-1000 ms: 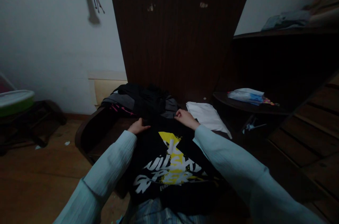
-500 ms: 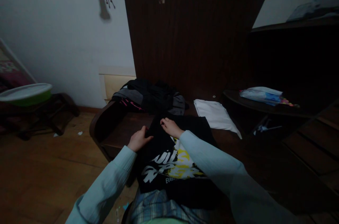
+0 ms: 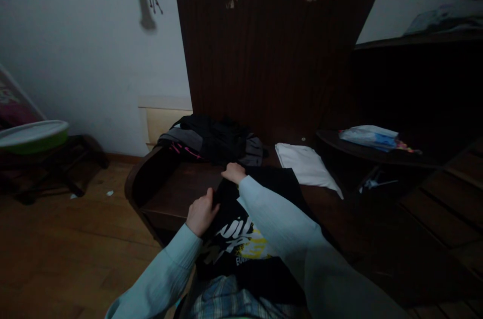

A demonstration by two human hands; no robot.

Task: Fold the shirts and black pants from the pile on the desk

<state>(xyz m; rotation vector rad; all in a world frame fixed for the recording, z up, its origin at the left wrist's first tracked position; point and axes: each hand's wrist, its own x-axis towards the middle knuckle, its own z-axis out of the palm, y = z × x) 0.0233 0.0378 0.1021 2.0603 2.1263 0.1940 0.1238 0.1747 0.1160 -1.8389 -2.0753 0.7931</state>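
A black T-shirt [image 3: 277, 185] with a white and yellow print lies across a dark wooden bench [image 3: 173, 198] and my lap. My left hand [image 3: 201, 212] is closed on the shirt's left edge, near the print. My right hand [image 3: 234, 172] rests on the shirt's far left corner, knuckles up, fingers curled onto the cloth. Both arms wear pale blue sleeves.
A heap of dark and grey clothes [image 3: 211, 140] sits at the bench's far end. A folded white cloth [image 3: 305, 163] lies to its right. A dark shelf [image 3: 362, 150] holds a white and blue packet [image 3: 370, 137]. A green basin [image 3: 33, 135] stands at left on the wooden floor.
My right hand moved left across the shirt from its far right corner to its far left corner. My left hand pulled back toward me along the left edge. The view shifted left.
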